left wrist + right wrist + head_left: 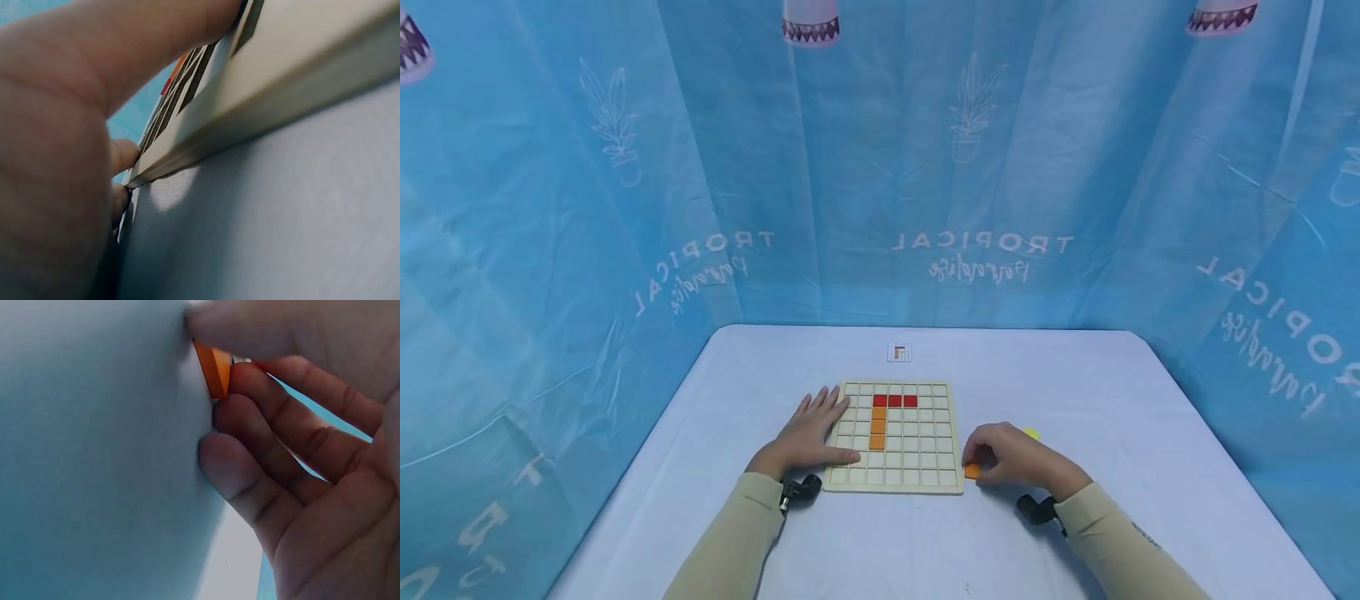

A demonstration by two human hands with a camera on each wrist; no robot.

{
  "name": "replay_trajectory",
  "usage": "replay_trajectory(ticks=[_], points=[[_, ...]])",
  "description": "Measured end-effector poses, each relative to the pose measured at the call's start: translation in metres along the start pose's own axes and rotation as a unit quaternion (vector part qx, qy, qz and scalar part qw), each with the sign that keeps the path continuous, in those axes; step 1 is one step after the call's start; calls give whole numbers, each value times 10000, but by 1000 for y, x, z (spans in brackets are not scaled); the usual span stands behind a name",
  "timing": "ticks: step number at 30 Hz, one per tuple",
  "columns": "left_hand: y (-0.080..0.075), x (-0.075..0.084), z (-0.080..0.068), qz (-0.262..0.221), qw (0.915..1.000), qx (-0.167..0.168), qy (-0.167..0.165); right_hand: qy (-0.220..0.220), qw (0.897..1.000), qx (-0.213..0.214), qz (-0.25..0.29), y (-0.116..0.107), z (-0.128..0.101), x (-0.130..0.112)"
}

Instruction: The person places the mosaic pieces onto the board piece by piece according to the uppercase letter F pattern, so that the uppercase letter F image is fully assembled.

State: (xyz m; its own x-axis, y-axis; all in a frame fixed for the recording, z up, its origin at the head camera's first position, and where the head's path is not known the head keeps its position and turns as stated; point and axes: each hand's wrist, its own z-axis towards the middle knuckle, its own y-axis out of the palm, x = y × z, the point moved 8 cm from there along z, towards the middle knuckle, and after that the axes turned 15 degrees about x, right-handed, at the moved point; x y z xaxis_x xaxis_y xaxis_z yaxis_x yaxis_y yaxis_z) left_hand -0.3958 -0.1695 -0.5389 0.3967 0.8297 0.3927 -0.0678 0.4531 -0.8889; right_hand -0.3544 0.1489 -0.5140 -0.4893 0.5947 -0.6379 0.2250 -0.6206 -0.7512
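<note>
A pale square grid board lies flat on the table. Three red tiles fill a row near its far side, and three orange tiles run down in a column below the leftmost red one. My left hand rests with spread fingers over the board's left edge, its thumb across the near-left cells. Just off the board's near-right edge, my right hand pinches another orange tile between thumb and fingers, low at the white cloth. The remaining right fingers curl close to the tabletop.
A small printed card with a coloured grid pattern lies beyond the board. Something yellow shows partly behind my right hand. Blue printed curtains enclose the white table at the back and both sides.
</note>
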Motion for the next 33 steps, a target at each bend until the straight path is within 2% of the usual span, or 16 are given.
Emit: replay_trajectory(ticks=[5, 9, 12, 16, 20, 24, 28, 33], points=[[1, -2, 0, 38, 10000, 12, 3, -13, 9998, 63, -195, 1, 3, -2], [3, -3, 0, 52, 10000, -11, 14, 170, 9989, 342, -265, -5, 8, 1], [2, -5, -1, 73, 10000, -23, 24, 244, 9975, 611, -260, -11, 20, -1], [-1, -8, -1, 118, 9999, 21, 38, 61, 9964, 816, -213, -8, 43, -16], [-3, -7, -1, 119, 9999, 49, 90, -213, 9970, 731, -161, 8, 62, -39], [-3, -4, 0, 69, 9999, 10, 133, -478, 9974, 440, -315, 34, 76, -62], [-1, -3, 0, 73, 9999, -39, 147, -829, 9949, 204, -543, 60, 84, -80], [1, -3, 0, 147, 9998, -59, 136, -1041, 9919, 189, -698, 78, 89, -97]])
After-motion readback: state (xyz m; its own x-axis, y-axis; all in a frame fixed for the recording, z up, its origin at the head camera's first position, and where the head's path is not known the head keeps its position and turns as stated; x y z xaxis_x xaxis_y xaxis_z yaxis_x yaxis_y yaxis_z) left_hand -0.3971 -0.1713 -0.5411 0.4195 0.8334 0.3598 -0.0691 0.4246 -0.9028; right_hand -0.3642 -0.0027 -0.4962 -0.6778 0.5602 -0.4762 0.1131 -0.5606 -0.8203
